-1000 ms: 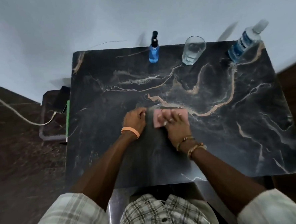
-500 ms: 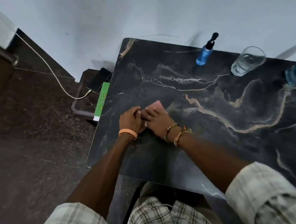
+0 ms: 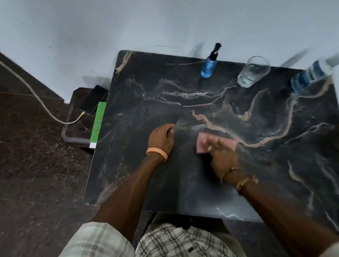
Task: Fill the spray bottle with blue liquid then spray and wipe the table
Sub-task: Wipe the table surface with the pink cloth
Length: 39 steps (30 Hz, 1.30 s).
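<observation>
A pink cloth (image 3: 202, 144) lies flat on the black marble table (image 3: 237, 183), near its middle. My right hand (image 3: 223, 155) presses down on the cloth with straight fingers and covers most of it; the hand is blurred. To the left of the cloth my left hand (image 3: 161, 138) rests on the table with its fingers curled and nothing in them. A small spray bottle (image 3: 208, 66) with blue liquid and a black head stands at the table's far edge.
A clear glass (image 3: 252, 72) holding a little liquid stands right of the spray bottle. A plastic bottle (image 3: 310, 77) with blue liquid is at the far right corner. Left of the table sit a low stand (image 3: 73, 134), a phone (image 3: 93, 99) on a cable and a green box (image 3: 98, 125).
My right hand has slid the pink cloth to the right, away from my left hand, which stays put with curled fingers. The camera has swung back to the right.
</observation>
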{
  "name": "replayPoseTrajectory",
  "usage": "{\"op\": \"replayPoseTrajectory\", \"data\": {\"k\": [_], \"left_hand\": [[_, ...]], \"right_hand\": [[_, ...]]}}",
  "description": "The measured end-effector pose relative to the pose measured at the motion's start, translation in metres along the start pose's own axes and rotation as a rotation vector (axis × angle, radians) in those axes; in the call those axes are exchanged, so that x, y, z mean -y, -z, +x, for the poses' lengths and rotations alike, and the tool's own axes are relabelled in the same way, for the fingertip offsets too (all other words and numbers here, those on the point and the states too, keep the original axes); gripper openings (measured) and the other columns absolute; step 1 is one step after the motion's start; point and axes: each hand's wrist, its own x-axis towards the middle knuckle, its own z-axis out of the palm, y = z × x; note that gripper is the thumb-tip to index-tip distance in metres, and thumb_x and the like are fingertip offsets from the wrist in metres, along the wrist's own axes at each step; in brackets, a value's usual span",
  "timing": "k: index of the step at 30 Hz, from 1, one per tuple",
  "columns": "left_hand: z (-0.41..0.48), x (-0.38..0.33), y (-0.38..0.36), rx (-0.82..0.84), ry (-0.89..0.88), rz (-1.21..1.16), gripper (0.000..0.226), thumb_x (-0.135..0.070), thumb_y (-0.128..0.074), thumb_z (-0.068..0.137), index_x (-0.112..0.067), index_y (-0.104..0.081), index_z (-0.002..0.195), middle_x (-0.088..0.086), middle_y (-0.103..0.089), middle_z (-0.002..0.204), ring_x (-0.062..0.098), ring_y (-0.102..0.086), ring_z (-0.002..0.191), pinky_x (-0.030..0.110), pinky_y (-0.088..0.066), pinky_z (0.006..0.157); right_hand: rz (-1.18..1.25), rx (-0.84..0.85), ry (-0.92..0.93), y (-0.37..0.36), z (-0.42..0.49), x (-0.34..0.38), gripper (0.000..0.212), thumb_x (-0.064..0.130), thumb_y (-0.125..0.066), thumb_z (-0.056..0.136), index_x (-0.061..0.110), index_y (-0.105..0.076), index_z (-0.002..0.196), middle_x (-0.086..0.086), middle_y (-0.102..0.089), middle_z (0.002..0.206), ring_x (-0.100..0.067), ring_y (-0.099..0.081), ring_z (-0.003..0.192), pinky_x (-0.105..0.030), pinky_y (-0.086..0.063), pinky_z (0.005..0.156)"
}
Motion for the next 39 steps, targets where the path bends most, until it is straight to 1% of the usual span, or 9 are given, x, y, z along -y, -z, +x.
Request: {"op": "replayPoseTrajectory", "data": {"k": [4, 8, 12, 17, 25, 28, 33, 37, 39], "left_hand": [[0.002, -0.023, -0.008, 0.045, -0.017, -0.05, 0.024, -0.011, -0.055, 0.094, -0.011, -0.071, 0.112, 0.007, -0.073, 0.11, 0.025, -0.067, 0.099, 0.033, -0.052, 0.09], [0.008, -0.053, -0.011, 0.139, 0.059, -0.223, 0.019, -0.013, -0.062, 0.093, -0.012, -0.072, 0.109, 0.004, -0.073, 0.106, 0.019, -0.068, 0.098, 0.028, -0.051, 0.091], [0.015, -0.095, -0.017, 0.386, 0.389, -0.645, 0.015, -0.018, -0.063, 0.095, -0.01, -0.071, 0.104, 0.009, -0.073, 0.094, 0.026, -0.07, 0.091, 0.039, -0.059, 0.077], [0.01, -0.139, -0.026, 0.597, 0.502, -0.735, 0.018, -0.027, -0.059, 0.097, -0.011, -0.068, 0.098, 0.003, -0.075, 0.079, 0.019, -0.071, 0.082, 0.035, -0.058, 0.078], [-0.006, -0.198, -0.078, 0.589, 0.432, -0.531, 0.031, -0.037, -0.059, 0.096, -0.008, -0.068, 0.091, 0.002, -0.062, 0.064, 0.01, -0.054, 0.051, 0.019, -0.047, 0.048], [-0.014, -0.233, -0.103, 0.72, 0.453, -0.497, 0.045, -0.051, -0.062, 0.09, -0.006, -0.068, 0.09, 0.004, -0.067, 0.066, 0.014, -0.058, 0.055, 0.022, -0.051, 0.051], [-0.025, -0.29, -0.154, 0.873, 0.432, -0.454, 0.039, -0.039, -0.082, 0.075, -0.007, -0.069, 0.092, 0.009, -0.074, 0.086, 0.017, -0.07, 0.074, 0.028, -0.057, 0.061], [-0.03, -0.325, -0.199, 0.847, 0.276, -0.357, 0.015, 0.002, -0.078, 0.076, -0.01, -0.07, 0.082, 0.012, -0.07, 0.082, 0.018, -0.068, 0.069, 0.026, -0.055, 0.061], [-0.035, -0.342, -0.221, 0.9, 0.192, -0.321, 0.016, 0.004, -0.075, 0.077, -0.006, -0.072, 0.09, 0.012, -0.071, 0.082, 0.019, -0.066, 0.07, 0.025, -0.054, 0.062]], "right_hand": [[0.867, 0.128, -0.129, 0.026, -0.039, 0.002, 0.025, 0.034, -0.053, 0.1, 0.026, -0.067, 0.119, -0.006, -0.068, 0.115, -0.026, -0.063, 0.109, -0.042, -0.048, 0.098], [1.797, 0.217, -0.284, 0.063, -0.062, -0.03, 0.034, 0.009, -0.057, 0.092, 0.007, -0.06, 0.126, -0.019, -0.063, 0.117, -0.035, -0.059, 0.111, -0.055, -0.045, 0.101], [2.056, 0.202, -0.263, 0.066, -0.082, -0.04, 0.042, 0.005, -0.053, 0.093, 0.001, -0.051, 0.135, -0.023, -0.057, 0.123, -0.038, -0.054, 0.117, -0.054, -0.042, 0.103], [2.184, 0.057, -0.296, 0.058, -0.103, -0.057, 0.034, 0.007, -0.056, 0.092, 0.002, -0.06, 0.126, -0.018, -0.065, 0.115, -0.031, -0.065, 0.105, -0.046, -0.055, 0.089], [1.84, -0.27, -0.576, 0.049, -0.142, -0.104, 0.026, -0.004, -0.056, 0.09, 0.002, -0.064, 0.114, -0.017, -0.068, 0.108, -0.03, -0.063, 0.099, -0.045, -0.052, 0.09], [1.213, -0.464, -0.564, 0.05, -0.159, -0.122, 0.024, 0.003, -0.057, 0.09, 0.022, -0.071, 0.099, -0.003, -0.07, 0.085, -0.02, -0.064, 0.081, -0.029, -0.049, 0.067], [0.261, -0.449, -0.524, 0.042, -0.18, -0.149, 0.045, 0.025, -0.044, 0.095, 0.037, -0.046, 0.138, 0.002, -0.069, 0.106, -0.021, -0.068, 0.086, -0.034, -0.053, 0.068], [0.397, -0.459, -0.527, 0.026, -0.188, -0.182, 0.045, 0.02, -0.044, 0.093, 0.036, -0.042, 0.136, 0.001, -0.066, 0.102, -0.018, -0.065, 0.084, -0.033, -0.053, 0.068], [0.497, -0.464, -0.541, 0.014, -0.194, -0.207, 0.05, 0.026, -0.048, 0.094, 0.034, -0.039, 0.142, -0.001, -0.06, 0.125, -0.019, -0.061, 0.107, -0.032, -0.052, 0.082]]}}
